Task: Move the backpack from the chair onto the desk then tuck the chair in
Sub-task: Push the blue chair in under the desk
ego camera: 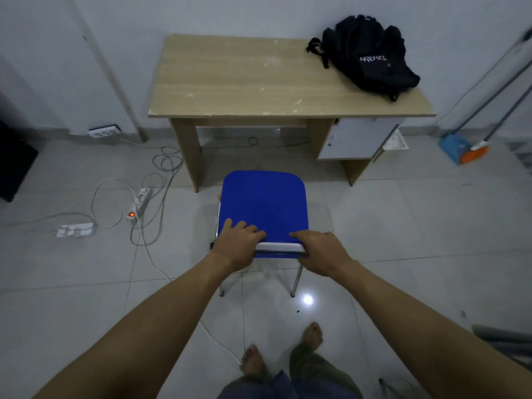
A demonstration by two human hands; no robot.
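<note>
— Gripping the chair (263, 205) with both hands, is that right?

— Yes. The left hand (237, 246) is clamped over the left end of the backrest's top edge, fingers curled forward over it, knuckles up. The right hand (322, 251) is closed on the right end the same way, fingers pointing left along the rail. Both forearms reach straight out from the bottom of the view, nearly level, meeting at the backrest.

— Which way does the chair face?

— Its blue seat points away from the person, toward the desk (244, 79). The front edge of the seat is near the gap between the desk's left leg and the drawer unit (357, 139), but most of the seat stands out on the tiled floor (403, 226), not tucked under.

— And the backpack (371, 53)?

— It lies on the desk's far right corner, against the wall, slumped. Its long axis runs from the far edge toward the near right edge, with the straps trailing to the left.

— Anything else around?

— A power strip (139, 204) with a lit red switch and loose cables lie on the floor to the left. A broom and dustpan (463, 149) lean at the right wall. The person's bare feet (312, 335) show below the chair.
</note>
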